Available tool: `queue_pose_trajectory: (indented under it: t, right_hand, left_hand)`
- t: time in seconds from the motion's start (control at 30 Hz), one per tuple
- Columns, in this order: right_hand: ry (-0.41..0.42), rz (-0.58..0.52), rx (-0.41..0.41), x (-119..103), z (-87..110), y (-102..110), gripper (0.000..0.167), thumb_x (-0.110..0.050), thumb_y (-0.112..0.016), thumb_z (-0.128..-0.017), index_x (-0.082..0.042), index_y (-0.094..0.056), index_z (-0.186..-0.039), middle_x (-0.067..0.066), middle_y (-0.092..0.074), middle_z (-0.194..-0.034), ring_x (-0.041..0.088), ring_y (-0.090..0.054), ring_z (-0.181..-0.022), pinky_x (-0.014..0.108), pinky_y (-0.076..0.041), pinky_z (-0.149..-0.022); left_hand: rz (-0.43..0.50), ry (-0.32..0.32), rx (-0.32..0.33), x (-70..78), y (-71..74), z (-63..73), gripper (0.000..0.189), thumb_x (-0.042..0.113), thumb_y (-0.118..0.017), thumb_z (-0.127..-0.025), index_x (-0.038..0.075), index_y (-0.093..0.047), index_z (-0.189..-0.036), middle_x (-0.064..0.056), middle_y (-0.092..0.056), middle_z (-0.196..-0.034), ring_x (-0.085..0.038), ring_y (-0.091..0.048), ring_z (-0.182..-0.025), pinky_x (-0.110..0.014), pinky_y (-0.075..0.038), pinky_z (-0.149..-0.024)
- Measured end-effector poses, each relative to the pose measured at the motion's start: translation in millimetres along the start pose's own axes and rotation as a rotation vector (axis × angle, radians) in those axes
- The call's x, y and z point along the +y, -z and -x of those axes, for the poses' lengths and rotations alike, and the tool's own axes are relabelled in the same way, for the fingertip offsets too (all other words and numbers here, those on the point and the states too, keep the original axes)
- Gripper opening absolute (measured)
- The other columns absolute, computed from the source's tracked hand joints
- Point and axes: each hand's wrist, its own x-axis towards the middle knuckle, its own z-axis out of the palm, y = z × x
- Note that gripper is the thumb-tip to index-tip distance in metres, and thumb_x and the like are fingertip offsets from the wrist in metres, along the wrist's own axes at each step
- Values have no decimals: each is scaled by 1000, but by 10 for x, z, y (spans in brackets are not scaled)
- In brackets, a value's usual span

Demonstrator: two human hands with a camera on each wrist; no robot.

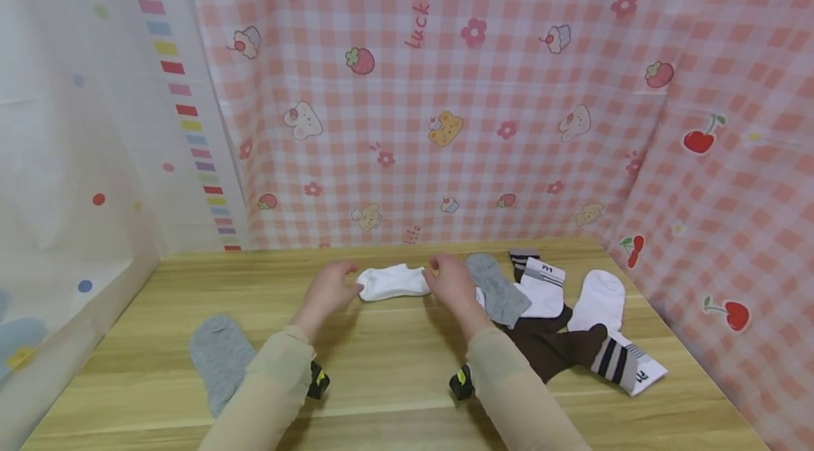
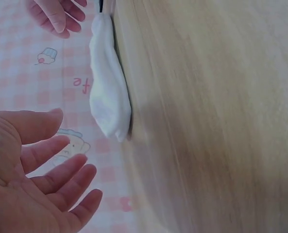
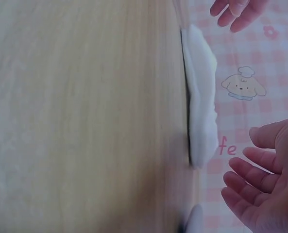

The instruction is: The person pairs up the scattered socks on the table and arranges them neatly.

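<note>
A white ankle sock (image 1: 393, 283) lies sideways on the wooden table, in front of both arms. At its left end is my left hand (image 1: 331, 286), fingers spread and relaxed. My right hand (image 1: 450, 280) is at the sock's other end, its fingers also loose. In the left wrist view a gap shows between the left hand (image 2: 46, 174) and the white sock (image 2: 107, 80). The right wrist view likewise has the right hand (image 3: 262, 177) apart from the sock (image 3: 202, 97), palm facing it. Neither hand holds anything.
A grey sock (image 1: 219, 359) lies at the left by my forearm. To the right is a pile with a grey sock (image 1: 497, 288), white socks (image 1: 598, 299) and brown socks (image 1: 540, 345) with striped cuffs. A pink checked cloth (image 1: 407, 175) hangs behind the table (image 1: 381, 380).
</note>
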Motion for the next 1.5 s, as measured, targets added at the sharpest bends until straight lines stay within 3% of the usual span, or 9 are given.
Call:
queue_pose_trajectory:
  t: [0.4,0.67,1.0,1.5]
  right_hand:
    - [92,-26,26,-47,94,117,33,-22,-68,-94,-2,-65,-120,14,-67,-116,31,-62,-108,45,-49,-93]
    - [226,-38,81,-83,146,146,32,-21,-70,-91,0,-67,-114,14,-69,-108,31,-64,-102,45,-49,-91]
    - [301,-41,117,-221,213,140,33,-23,-72,-91,-1,-67,-115,13,-69,-109,31,-64,-104,43,-48,-94]
    - [405,-64,157,-490,348,149,32,-22,-73,-90,-2,-67,-115,13,-69,-109,32,-60,-108,44,-45,-97]
  left_hand:
    - [-79,-54,6,99,142,130,40,14,-73,-88,-6,-63,-121,-23,-62,-122,-41,-56,-117,-53,-43,-100]
    - [-142,-128,32,117,330,250,40,14,-73,-87,-5,-63,-121,-24,-63,-120,-42,-57,-114,-55,-44,-97]
    - [-184,-169,46,100,557,322,43,18,-72,-89,-3,-61,-125,-24,-62,-124,-42,-56,-115,-57,-44,-97]
    - [-272,-237,186,158,670,498,42,20,-78,-85,1,-65,-121,-22,-64,-119,-42,-60,-109,-62,-47,-87]
